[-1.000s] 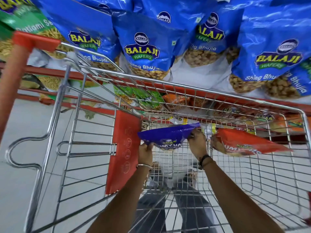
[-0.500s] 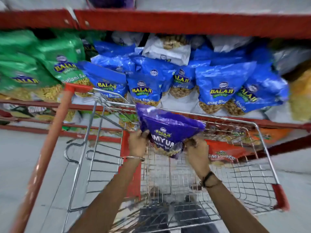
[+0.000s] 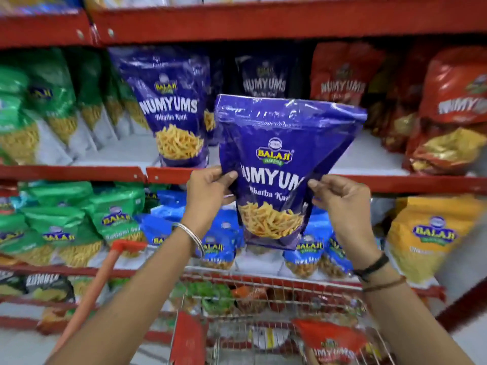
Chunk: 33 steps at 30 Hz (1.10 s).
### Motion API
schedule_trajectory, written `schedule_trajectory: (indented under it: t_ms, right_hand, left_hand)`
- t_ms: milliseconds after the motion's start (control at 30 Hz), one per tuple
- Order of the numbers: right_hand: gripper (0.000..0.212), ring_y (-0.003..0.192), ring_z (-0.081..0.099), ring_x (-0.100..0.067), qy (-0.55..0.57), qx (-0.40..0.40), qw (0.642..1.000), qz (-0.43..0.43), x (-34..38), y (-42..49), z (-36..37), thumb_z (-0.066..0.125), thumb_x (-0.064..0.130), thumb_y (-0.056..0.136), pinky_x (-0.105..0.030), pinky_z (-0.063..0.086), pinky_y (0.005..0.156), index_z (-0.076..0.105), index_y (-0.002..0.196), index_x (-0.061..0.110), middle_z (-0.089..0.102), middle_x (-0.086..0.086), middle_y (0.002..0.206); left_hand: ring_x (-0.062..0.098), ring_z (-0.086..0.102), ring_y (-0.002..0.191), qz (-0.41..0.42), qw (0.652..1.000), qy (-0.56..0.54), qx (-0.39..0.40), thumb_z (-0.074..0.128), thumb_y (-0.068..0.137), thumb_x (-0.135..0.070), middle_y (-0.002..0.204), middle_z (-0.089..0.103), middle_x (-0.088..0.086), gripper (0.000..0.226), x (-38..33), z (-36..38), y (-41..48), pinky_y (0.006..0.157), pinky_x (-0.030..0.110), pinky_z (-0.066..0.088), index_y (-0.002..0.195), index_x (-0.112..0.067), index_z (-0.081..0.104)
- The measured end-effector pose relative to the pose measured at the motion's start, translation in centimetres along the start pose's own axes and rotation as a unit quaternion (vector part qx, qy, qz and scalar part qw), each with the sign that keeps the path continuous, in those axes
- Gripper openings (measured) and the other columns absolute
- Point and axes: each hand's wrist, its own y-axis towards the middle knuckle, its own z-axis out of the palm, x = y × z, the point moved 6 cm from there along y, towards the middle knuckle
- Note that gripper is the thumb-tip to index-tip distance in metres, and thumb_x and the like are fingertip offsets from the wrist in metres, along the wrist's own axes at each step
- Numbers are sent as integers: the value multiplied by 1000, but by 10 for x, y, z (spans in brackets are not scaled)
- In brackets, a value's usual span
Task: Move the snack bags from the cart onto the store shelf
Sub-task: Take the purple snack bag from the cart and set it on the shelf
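Observation:
I hold a purple Numyums snack bag (image 3: 274,164) upright in front of the store shelf (image 3: 390,183). My left hand (image 3: 208,191) grips its left edge and my right hand (image 3: 342,198) pinches its right edge. A matching purple bag (image 3: 174,114) stands on the shelf just left of it, with another purple bag (image 3: 263,80) further back. Below my arms is the wire cart (image 3: 263,285), where a red Numyums bag (image 3: 329,343) lies at the lower right.
Green bags (image 3: 39,106) fill the shelf's left side and red bags (image 3: 453,111) its right. Lower shelves hold green, blue (image 3: 218,248) and yellow bags (image 3: 432,238). The cart's orange handle (image 3: 97,288) slants at left. White bare shelf board shows right of the held bag.
Both hands have lifted the purple bag out of the cart and up to the level of the shelf with matching bags. My view has tilted upward from the cart to the shelves.

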Motion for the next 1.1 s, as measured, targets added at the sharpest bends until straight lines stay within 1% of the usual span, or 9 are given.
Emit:
schedule_trajectory:
  t_ms: [167, 267, 467, 633, 733, 833, 900, 967, 1100]
  right_hand:
    - [19, 53, 59, 2, 37, -37, 998, -34, 38, 71, 12, 64, 6, 81, -13, 49, 50, 60, 69, 21, 67, 14, 51]
    - [20, 53, 56, 3, 47, -52, 996, -52, 44, 106, 25, 63, 7, 82, -13, 49, 51, 57, 69, 22, 63, 5, 64]
    - [22, 60, 58, 2, 75, -46, 995, -46, 6, 160, 50, 60, 4, 83, -17, 53, 55, 55, 70, 21, 63, 4, 70]
    - [21, 78, 57, -17, 54, -46, 997, -29, -37, 188, 68, 61, 3, 82, -29, 56, 72, 57, 71, 21, 62, -2, 76]
    - [26, 71, 58, -10, 50, -62, 997, -14, -49, 204, 75, 60, 2, 82, -23, 54, 68, 56, 68, 23, 62, 3, 73]
    - [18, 67, 60, -1, 87, -48, 995, 11, -58, 220, 82, 56, 3, 85, -22, 52, 67, 58, 77, 19, 66, 9, 72]
    - [13, 74, 59, -3, 74, -13, 997, 31, -64, 227, 85, 52, 8, 89, -23, 54, 74, 58, 100, 12, 63, 5, 80]
    - [30, 88, 59, -11, 32, 4, 999, 41, -69, 231, 81, 50, 21, 92, -30, 51, 85, 52, 119, 10, 61, 1, 92]
    - [46, 115, 52, -13, -80, 101, 986, 102, -91, 217, 84, 33, 65, 83, -39, 39, 106, 50, 117, 38, 53, 7, 129]
  left_hand:
    - [16, 65, 70, 46, 999, -7, -14, 53, 88, -7, 83, 68, 8, 13, -51, 17, 50, 50, 19, 56, 92, -12, 65]
    - [7, 63, 60, 78, 996, -24, -45, 53, 88, -8, 75, 66, 7, 10, -62, 22, 77, 56, 24, 59, 89, -9, 64]
    - [21, 50, 79, 101, 990, -44, -91, 61, 78, -25, 77, 53, 10, 23, -30, 14, 136, 76, 63, 52, 68, -7, 50]
    - [2, 45, 59, 88, 987, -65, -114, 54, 87, -8, 47, 44, -13, 39, 2, 13, 162, 77, 39, 58, 55, -19, 37]
    - [7, 45, 68, 77, 987, -63, -123, 53, 88, -7, 54, 44, -8, 37, 11, 16, 183, 81, 42, 56, 56, -18, 38]
    - [11, 48, 77, 64, 989, -74, -109, 51, 90, -8, 71, 49, 0, 24, 12, 23, 204, 81, 42, 54, 67, -15, 49]
    - [13, 52, 88, 65, 992, -35, -102, 49, 92, -19, 87, 55, -2, 12, 13, 25, 214, 89, 46, 51, 96, -10, 56]
    - [17, 52, 104, 79, 993, 41, -83, 45, 92, -32, 112, 58, 3, 38, 13, 28, 216, 96, 43, 46, 126, -14, 44]
    - [13, 23, 138, 42, 995, 78, 40, 21, 84, -60, 157, 16, -2, 64, 35, 47, 203, 112, 36, 23, 143, -38, 10]
